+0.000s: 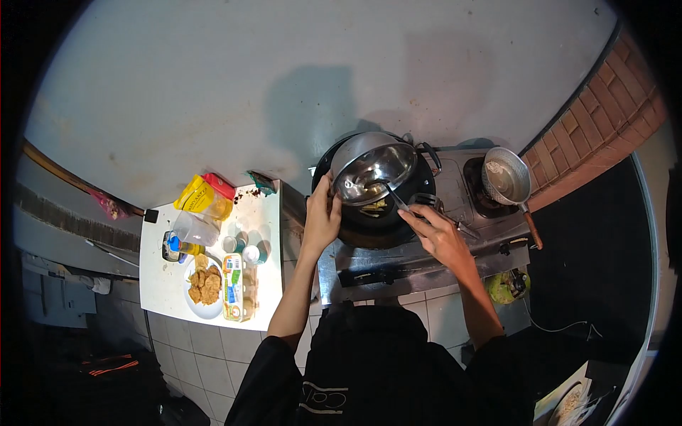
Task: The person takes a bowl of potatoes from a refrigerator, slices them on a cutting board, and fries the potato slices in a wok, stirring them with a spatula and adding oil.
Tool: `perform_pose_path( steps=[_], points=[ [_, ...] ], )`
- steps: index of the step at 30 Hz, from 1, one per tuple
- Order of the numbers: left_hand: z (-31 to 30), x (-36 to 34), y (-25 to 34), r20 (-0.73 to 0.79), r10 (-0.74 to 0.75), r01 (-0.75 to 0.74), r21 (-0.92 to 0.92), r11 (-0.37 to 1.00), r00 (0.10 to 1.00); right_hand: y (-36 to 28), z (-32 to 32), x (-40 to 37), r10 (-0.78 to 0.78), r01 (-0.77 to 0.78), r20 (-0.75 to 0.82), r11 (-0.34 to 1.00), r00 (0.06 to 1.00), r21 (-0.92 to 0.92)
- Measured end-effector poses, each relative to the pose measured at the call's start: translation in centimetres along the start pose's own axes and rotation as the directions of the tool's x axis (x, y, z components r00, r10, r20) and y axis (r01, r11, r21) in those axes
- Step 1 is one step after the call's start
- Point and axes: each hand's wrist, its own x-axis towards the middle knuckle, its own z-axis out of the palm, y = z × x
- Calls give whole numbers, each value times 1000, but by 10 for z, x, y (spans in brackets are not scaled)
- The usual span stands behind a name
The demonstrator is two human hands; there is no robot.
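Observation:
A shiny metal mixing bowl (359, 147) is tipped over the black wok (364, 236) on the stove, its opening facing down toward me. My left hand (323, 216) is closed on the bowl's left edge. In my right hand (440, 236) is a spoon (393, 195), gripped by its handle, with its far end reaching into the bowl; its tip is hard to make out. Pale yellowish food strips (374, 209) lie in the wok below the bowl. Beside my right hand, a utensil handle (467, 229) sticks out over the wok's right rim.
A saucepan (506, 177) sits on the right burner, its wooden handle toward me. The white table (160, 287) at left bears a plate of fried food (206, 285), an egg carton (234, 287), a yellow pouch (197, 198) and jars. A green gas cylinder (501, 288) stands below.

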Motion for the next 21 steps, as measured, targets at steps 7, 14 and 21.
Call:
perform_pose_path(
  steps=[7,14,21],
  points=[
    [3,-1,0,-46,102,-99,51,994,994,3,9,0,-16,16,18,1000,1000,-14],
    [-1,-2,-8,-40,127,-118,182,976,991,7,14,8,-30,30,0,1000,1000,-8],
    [-2,-1,-10,-52,117,-111,102,989,992,4,14,11,-31,31,-14,1000,999,-3]
  ],
)
